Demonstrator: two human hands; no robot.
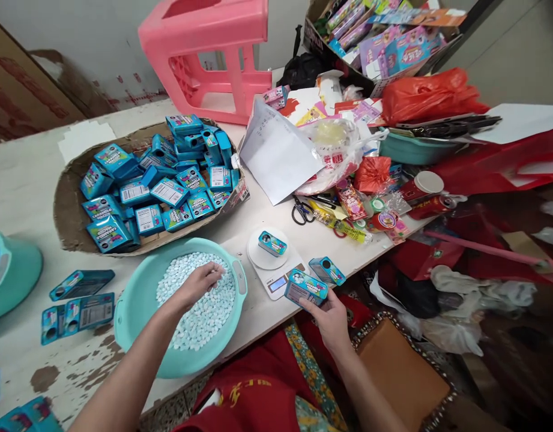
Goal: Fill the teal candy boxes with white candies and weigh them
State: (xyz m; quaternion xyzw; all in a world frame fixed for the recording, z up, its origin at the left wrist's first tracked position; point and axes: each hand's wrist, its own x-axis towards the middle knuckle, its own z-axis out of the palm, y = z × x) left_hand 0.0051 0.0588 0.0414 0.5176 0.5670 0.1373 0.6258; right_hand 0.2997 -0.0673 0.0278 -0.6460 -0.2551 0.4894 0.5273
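My left hand (pixel 202 283) is over a turquoise basin (pixel 136 294) of small pale-blue candies (pixel 193 324). Its fingers are pinched together at the candies, and what they hold, if anything, is hidden. In my right hand (pixel 328 315) is a blue candy box (pixel 305 287), tilted, with pale candies showing at its round window. Another blue box (pixel 328 271) stands just behind it on the table. A white digital scale (pixel 276 279) sits between basin and held box, with a blue box (pixel 272 243) on its round plate.
A cardboard tray (pixel 69 210) heaped with blue boxes lies behind the basin. Several boxes (pixel 78 315) and a turquoise bucket (pixel 19 270) are at left. A pink stool (pixel 204 36), paper (pixel 280 150), scissors (pixel 302 211) and a red can (pixel 432 207) are farther back.
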